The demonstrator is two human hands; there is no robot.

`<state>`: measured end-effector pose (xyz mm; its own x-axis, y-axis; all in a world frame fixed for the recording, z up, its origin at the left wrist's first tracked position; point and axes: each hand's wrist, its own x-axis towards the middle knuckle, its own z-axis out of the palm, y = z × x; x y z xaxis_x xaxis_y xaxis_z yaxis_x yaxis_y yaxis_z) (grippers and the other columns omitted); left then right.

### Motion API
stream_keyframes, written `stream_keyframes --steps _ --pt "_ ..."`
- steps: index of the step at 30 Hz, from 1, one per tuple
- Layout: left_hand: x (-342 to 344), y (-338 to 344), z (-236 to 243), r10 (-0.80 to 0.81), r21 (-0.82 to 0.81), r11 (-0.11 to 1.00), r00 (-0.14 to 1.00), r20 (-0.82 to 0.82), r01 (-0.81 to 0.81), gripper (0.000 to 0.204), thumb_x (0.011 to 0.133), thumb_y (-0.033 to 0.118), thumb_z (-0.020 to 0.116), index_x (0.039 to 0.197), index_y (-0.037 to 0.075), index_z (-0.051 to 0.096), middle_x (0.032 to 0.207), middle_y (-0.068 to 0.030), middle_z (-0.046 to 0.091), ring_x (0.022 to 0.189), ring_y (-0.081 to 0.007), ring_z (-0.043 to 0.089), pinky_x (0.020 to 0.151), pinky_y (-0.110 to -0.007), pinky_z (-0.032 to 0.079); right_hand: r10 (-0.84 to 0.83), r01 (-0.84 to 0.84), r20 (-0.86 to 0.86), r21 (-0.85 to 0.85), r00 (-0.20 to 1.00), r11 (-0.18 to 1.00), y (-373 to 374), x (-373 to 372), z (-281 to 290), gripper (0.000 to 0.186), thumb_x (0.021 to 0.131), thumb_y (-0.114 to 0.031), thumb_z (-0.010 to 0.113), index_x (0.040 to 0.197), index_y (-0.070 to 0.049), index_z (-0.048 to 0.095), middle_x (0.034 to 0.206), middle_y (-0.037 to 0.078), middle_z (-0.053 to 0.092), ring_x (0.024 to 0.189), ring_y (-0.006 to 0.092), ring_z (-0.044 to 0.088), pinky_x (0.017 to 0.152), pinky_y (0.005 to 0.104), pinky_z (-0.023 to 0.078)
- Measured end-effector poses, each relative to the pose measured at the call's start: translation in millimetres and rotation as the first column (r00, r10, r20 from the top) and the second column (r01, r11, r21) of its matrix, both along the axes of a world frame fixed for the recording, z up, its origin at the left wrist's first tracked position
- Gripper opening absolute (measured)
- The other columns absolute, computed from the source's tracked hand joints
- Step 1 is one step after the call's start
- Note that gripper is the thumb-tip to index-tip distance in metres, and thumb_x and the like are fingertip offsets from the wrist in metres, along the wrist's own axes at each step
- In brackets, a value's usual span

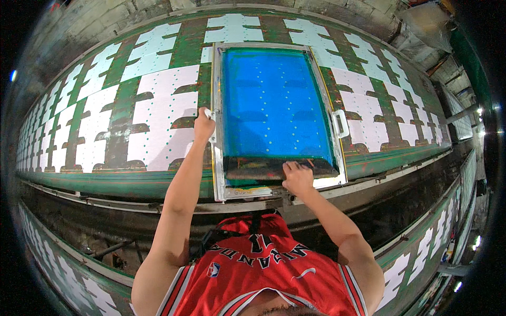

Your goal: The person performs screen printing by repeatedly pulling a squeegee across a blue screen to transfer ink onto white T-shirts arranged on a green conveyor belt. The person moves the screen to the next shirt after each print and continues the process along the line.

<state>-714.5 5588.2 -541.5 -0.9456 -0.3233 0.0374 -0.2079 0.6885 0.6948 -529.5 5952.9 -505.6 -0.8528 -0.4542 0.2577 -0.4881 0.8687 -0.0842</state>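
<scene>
A screen-printing frame with a blue mesh lies over pale cut fabric pieces on the long green table. Rows of dots and darker shapes show through the mesh. My left hand is closed round the white handle on the frame's left side; its fingers cover most of that handle. At the near end of the mesh a wide, dark squeegee lies across the frame. My right hand grips the squeegee right of its middle. A matching white handle on the frame's right side is free of any hand.
Rows of white fabric pieces and pale bluish ones cover the green table on both sides. A rail runs along its near edge. Behind me stands another table with more pieces. A block wall borders the far side.
</scene>
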Motion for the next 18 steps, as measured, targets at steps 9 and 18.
stream_keyframes --steps 9,18 --pt "0.4 9.7 5.8 0.077 -0.032 0.996 0.995 -0.065 -0.080 0.030 0.098 0.025 0.058 0.125 0.011 0.053 0.093 -0.0309 0.069 0.089 -0.0535 0.065 0.077 -0.061 0.049 -0.030 0.023 0.071 0.100 0.997 0.995 -12.8 -160.9 8.1 0.022 0.067 -0.018 0.072 0.085 -0.006 0.068 0.089 0.011 0.068 0.077 0.0280 0.071 0.064 0.0424 0.059" --pt "-1.6 16.1 13.1 0.097 -0.115 0.988 0.994 -0.055 -0.103 0.029 0.099 0.027 0.062 0.120 0.009 0.054 0.090 -0.0302 0.069 0.088 -0.0535 0.064 0.074 -0.059 0.049 -0.076 0.060 0.112 0.140 0.991 0.988 -32.3 -354.7 15.7 0.026 0.076 -0.023 0.069 0.094 -0.005 0.074 0.097 0.015 0.073 0.085 0.0328 0.074 0.072 0.0464 0.060"
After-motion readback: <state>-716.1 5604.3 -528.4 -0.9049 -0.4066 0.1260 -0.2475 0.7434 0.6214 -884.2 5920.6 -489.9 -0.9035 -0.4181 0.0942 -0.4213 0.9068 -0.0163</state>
